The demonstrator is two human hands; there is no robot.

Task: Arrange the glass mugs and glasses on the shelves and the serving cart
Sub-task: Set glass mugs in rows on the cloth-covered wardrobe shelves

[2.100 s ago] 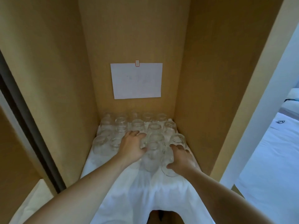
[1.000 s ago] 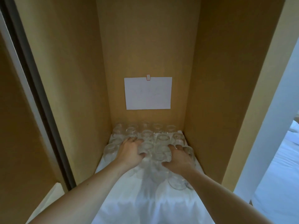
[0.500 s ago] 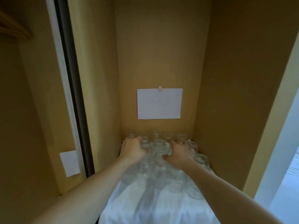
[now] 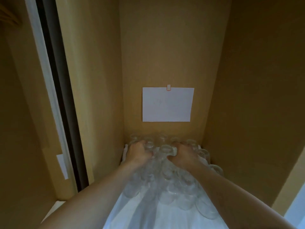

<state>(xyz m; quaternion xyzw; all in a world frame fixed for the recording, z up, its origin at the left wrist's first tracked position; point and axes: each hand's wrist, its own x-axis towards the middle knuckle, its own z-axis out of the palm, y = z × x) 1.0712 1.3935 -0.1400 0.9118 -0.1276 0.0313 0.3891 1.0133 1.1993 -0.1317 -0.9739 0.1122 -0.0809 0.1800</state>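
Several clear glasses [image 4: 166,177] stand packed close together on a white cloth [image 4: 145,214] that lines the floor of a wooden shelf niche. Both my arms reach in over them. My left hand [image 4: 137,153] lies at the back left of the cluster, its fingers curled over a glass [image 4: 149,144] in the rear rows. My right hand [image 4: 185,155] is level with it on the right, with thumb and fingers curled round a glass [image 4: 165,150] in the middle. The front glasses are blurred, and my forearms hide part of them.
The niche is narrow, with tan wooden walls close on the left [image 4: 99,96] and right [image 4: 247,96]. A white paper sheet [image 4: 166,104] is clipped to the back wall. Left of the niche runs a dark door track [image 4: 62,104] with a white strip.
Both hands have moved deeper into the niche, from the front glasses to the rear rows. My view has tilted up and shifted right of the door track.
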